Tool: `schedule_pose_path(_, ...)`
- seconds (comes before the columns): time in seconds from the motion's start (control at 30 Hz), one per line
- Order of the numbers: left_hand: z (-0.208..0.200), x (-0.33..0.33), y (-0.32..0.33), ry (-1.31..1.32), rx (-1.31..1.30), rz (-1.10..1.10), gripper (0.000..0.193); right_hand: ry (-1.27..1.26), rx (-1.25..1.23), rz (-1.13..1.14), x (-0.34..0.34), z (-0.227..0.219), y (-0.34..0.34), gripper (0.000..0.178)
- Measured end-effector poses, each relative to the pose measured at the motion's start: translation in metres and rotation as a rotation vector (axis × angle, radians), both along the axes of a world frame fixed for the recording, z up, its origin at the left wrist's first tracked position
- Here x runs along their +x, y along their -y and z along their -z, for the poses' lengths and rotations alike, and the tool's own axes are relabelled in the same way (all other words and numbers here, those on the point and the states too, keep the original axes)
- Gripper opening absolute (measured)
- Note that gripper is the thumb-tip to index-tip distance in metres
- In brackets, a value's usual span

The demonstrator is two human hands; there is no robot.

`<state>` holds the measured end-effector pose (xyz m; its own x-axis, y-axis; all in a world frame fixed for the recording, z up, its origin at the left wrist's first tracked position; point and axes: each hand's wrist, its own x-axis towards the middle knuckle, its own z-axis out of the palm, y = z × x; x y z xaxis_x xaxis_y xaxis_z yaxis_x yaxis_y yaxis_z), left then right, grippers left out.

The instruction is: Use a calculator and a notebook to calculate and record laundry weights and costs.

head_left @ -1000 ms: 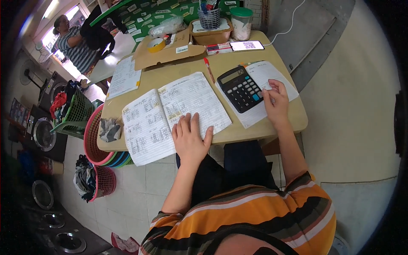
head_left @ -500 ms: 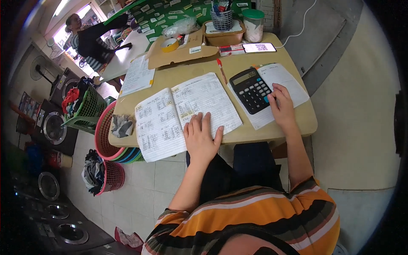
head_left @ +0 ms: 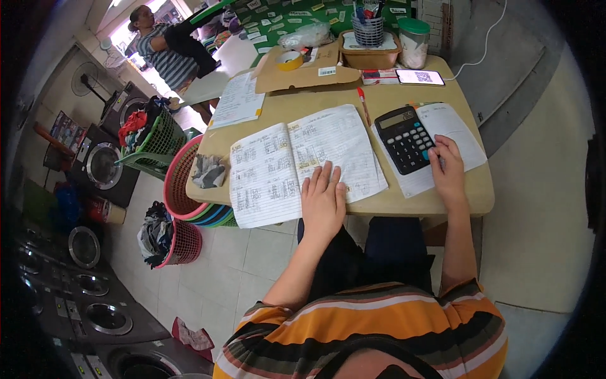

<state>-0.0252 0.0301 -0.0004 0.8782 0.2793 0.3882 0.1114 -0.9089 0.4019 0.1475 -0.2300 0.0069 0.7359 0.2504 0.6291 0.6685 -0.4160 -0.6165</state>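
Note:
My left hand (head_left: 323,201) lies flat on the lower part of the right page of an open lined notebook (head_left: 262,174), its fingers stretched out. The pages carry handwritten columns with some yellow marks. To the right, a black calculator (head_left: 402,140) with a few blue keys rests on white paper sheets (head_left: 413,184). My right hand (head_left: 449,169) is at the calculator's right edge, fingers loosely bent, with the thumb touching near the blue keys and nothing visible held. A red-capped pen (head_left: 363,105) lies between notebook and calculator.
Behind are a cardboard piece (head_left: 303,77) with yellow tape (head_left: 290,60), a pen basket (head_left: 369,31), a green-lidded jar (head_left: 414,44) and a lit phone (head_left: 420,77). Laundry baskets (head_left: 184,174) and washing machines (head_left: 104,165) stand left. Another person (head_left: 170,57) handles dark cloth at a far table.
The whole view has shifted, so the table sits farther right in the picture. My left hand's fingers have drawn closer together. The other person's upper body is turned and more visible.

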Motion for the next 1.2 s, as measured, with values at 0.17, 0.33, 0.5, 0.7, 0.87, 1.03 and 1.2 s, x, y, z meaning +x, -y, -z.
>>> schedule_pose_path(0.17,-0.001,-0.001,-0.010,0.117,-0.320,0.043,0.042,-0.049,-0.007,0.009,-0.004,-0.002,0.000,0.014)
schedule_pose_path(0.33,0.000,0.001,-0.010,0.133,-0.413,0.065,0.040,-0.029,0.013,-0.002,-0.001,0.005,0.003,0.013)
schedule_pose_path(0.5,0.001,0.001,-0.005,0.118,-0.203,0.040,0.037,-0.046,-0.014,0.001,-0.004,-0.001,0.003,0.012)
schedule_pose_path(0.7,0.004,0.002,-0.005,0.107,-0.107,0.020,0.037,-0.076,0.008,-0.005,-0.001,0.000,0.001,0.011)
schedule_pose_path(0.87,0.005,-0.001,-0.010,0.143,-0.222,0.049,0.039,-0.040,-0.017,-0.003,0.000,0.001,0.003,0.014)
schedule_pose_path(1.03,-0.003,-0.018,-0.015,0.434,-0.952,-0.008,0.047,-0.080,0.040,-0.018,0.000,0.003,0.003,0.012)
schedule_pose_path(1.2,-0.003,-0.053,-0.033,0.820,-1.708,-0.127,0.058,-0.056,0.009,-0.013,-0.004,-0.003,-0.001,0.011)
